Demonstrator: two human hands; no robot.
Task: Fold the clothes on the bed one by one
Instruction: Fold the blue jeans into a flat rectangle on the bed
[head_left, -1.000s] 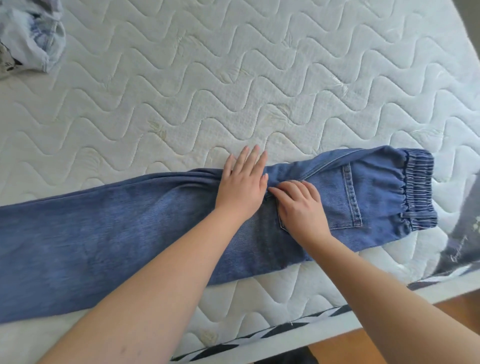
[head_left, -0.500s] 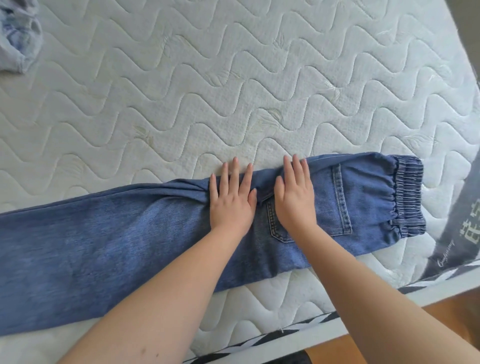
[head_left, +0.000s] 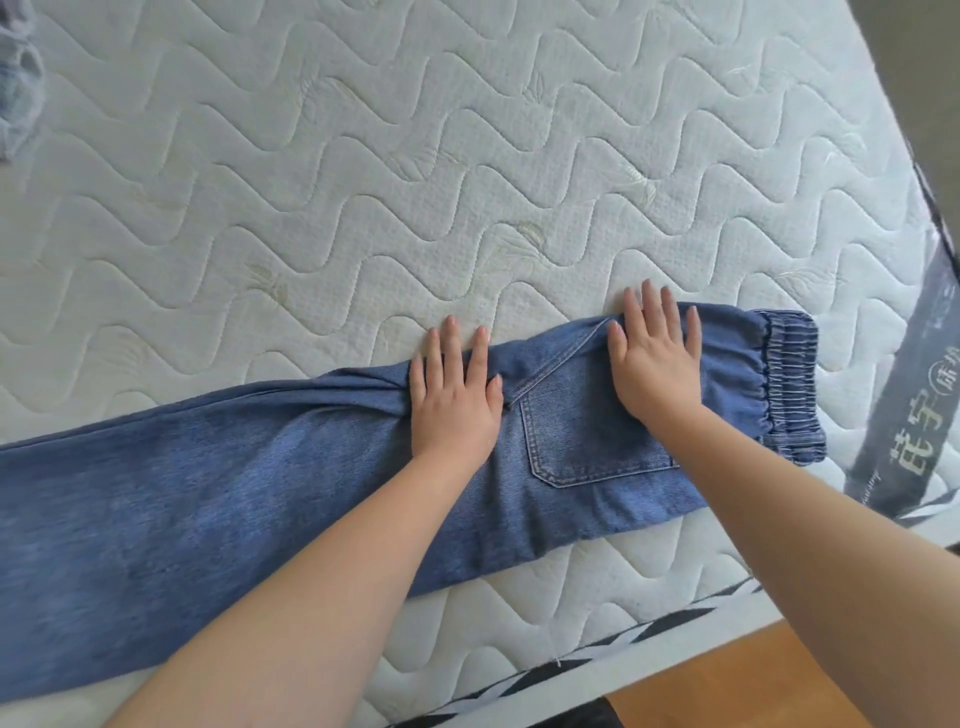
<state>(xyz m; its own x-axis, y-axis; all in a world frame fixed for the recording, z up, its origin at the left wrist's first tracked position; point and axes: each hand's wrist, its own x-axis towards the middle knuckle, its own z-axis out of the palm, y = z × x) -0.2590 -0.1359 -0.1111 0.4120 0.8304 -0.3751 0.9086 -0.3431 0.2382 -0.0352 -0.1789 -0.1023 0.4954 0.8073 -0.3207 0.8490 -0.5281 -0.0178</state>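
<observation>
Both palms down flat on the blue denim jeans with the elastic waistband (head_left: 311, 499), which lie lengthwise along the near edge of the white wave-quilted mattress (head_left: 467, 156), already halved leg on leg, back pocket (head_left: 587, 441) up.

Change vs a second ago: right hand (head_left: 655, 364) was pinching the cloth at the pocket's corner, tight against the left hand. Half a second ago it had let go and gone flat beside the left. Now it has slid well away from it, to the waistband side of the pocket, fingers straight and spread, fingertips running just past the far edge of the jeans onto the mattress. Left hand (head_left: 454, 400) has hardly shifted: fingers straight, on the crotch fold at the leg side of the pocket, fingertips also over the far edge. Neither hand grips anything.

What it means: the tuck at the crotch looks done, and the hands are spreading outward to smooth the seat. The stretch between the hands reads flat. Creases remain bunched just on the leg side of the left hand, so a sweep down the leg is probably due before any crosswise fold.

Progress: first lengthwise fold in, crosswise folds not yet started. Legs run out of frame on the leg side, so I can't see the hems.

Also: a crumpled pale blue-grey garment (head_left: 18, 93) sits at the far corner of the mattress, well apart from the jeans on the leg side. Likely next in the queue.
</observation>
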